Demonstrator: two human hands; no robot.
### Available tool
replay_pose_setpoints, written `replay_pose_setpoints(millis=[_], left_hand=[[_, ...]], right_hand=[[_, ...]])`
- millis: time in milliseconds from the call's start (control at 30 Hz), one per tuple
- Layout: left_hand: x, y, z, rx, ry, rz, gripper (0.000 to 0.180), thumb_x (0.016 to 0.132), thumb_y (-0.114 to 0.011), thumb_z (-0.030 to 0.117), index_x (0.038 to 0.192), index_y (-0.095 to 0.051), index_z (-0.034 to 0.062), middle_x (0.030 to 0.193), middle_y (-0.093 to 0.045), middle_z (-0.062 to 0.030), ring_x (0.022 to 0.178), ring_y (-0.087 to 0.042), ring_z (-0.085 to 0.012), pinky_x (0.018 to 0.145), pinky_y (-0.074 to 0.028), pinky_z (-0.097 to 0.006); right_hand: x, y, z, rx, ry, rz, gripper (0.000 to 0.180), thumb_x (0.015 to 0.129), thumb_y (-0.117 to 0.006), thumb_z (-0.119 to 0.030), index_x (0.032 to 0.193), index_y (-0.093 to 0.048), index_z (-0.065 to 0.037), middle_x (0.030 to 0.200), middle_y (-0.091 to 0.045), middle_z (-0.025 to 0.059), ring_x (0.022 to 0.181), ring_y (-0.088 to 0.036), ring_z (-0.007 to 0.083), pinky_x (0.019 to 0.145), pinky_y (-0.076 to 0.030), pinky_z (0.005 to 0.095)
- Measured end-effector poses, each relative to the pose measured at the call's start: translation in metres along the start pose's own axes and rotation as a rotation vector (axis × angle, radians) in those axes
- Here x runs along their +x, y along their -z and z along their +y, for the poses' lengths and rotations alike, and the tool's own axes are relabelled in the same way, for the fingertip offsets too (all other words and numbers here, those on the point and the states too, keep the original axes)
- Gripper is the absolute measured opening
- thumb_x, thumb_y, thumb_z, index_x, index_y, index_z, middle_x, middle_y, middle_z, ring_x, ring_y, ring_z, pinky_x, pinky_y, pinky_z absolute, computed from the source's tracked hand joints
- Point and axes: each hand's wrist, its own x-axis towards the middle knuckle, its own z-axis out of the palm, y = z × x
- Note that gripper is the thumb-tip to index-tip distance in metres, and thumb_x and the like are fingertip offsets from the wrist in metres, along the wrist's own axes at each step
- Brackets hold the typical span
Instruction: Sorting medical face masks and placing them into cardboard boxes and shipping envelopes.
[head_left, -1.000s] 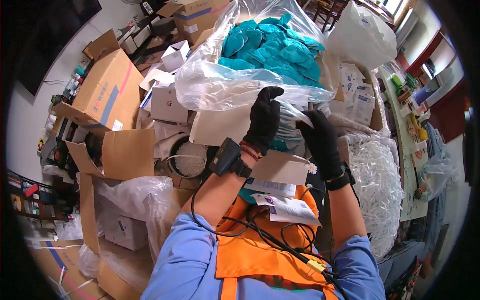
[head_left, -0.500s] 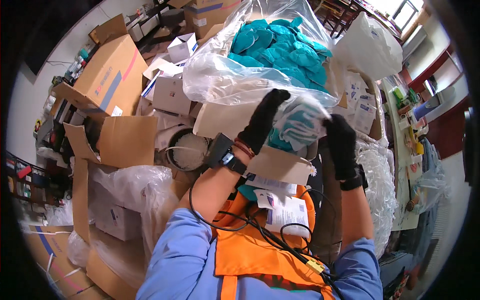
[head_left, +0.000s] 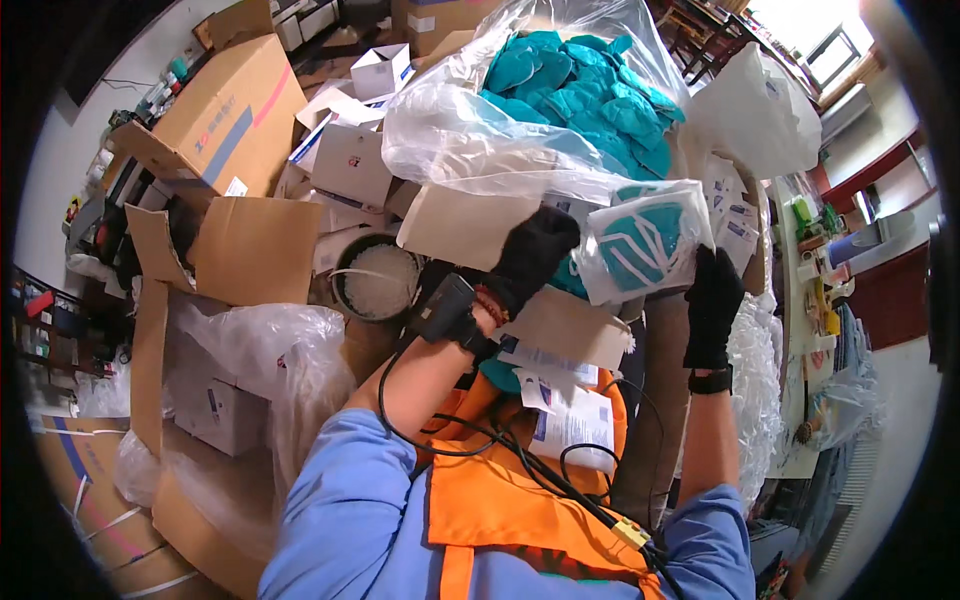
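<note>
Just below the big clear sack (head_left: 520, 110) of teal pieces, both black-gloved hands hold a small glossy packet (head_left: 645, 245) with a teal item inside. The left hand (head_left: 530, 258) has its fingers clamped on the packet's left edge; the right hand (head_left: 715, 305) grips the right edge, fingertips hidden behind the crinkled plastic. Below the packet lies a flat cardboard flap (head_left: 570, 325), partly covered.

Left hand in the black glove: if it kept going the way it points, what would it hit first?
The left hand points up and right; its fingers already touch the small packet of teal items. Beyond that, probably the big clear bag of teal pieces, though depth is unclear.
</note>
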Motion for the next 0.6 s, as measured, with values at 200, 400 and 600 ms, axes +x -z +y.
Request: replay_pose_setpoints(millis=[200,400,600], left_hand=[[-0.018,-0.026,0.019,-0.074,-0.049,-0.085,0.021,0.088,-0.069,0.018,0.104,-0.069,0.0048,0.104,-0.069,-0.0114,0.095,-0.066,-0.0230,0.086,-0.052,-0.033],[-0.012,-0.038,-0.001,-0.160,-0.221,-0.095,0.025,0.088,-0.068,0.010,0.112,-0.064,0.0037,0.113,-0.064,-0.0128,0.093,-0.065,-0.0221,0.082,-0.056,-0.031],[-0.019,-0.043,0.030,-0.514,0.396,-0.222,0.037,0.083,-0.076,0.019,0.112,-0.062,0.0021,0.098,-0.067,-0.0096,0.081,-0.066,-0.0185,0.064,-0.056,-0.030]], right_hand=[[-0.021,-0.021,0.006,0.415,-0.218,0.083,0.029,0.097,-0.061,-0.031,0.096,-0.064,-0.002,0.070,-0.060,0.0037,0.050,-0.056,0.0131,0.043,-0.043,0.0251],[-0.030,-0.021,-0.006,0.538,-0.441,0.027,0.029,0.097,-0.060,-0.031,0.102,-0.066,-0.003,0.077,-0.065,0.0048,0.050,-0.059,0.0135,0.044,-0.043,0.0244],[-0.041,-0.019,-0.032,0.508,-0.441,-0.080,0.023,0.095,-0.063,-0.023,0.104,-0.065,-0.003,0.085,-0.065,0.0050,0.072,-0.064,0.0148,0.057,-0.052,0.0275]])
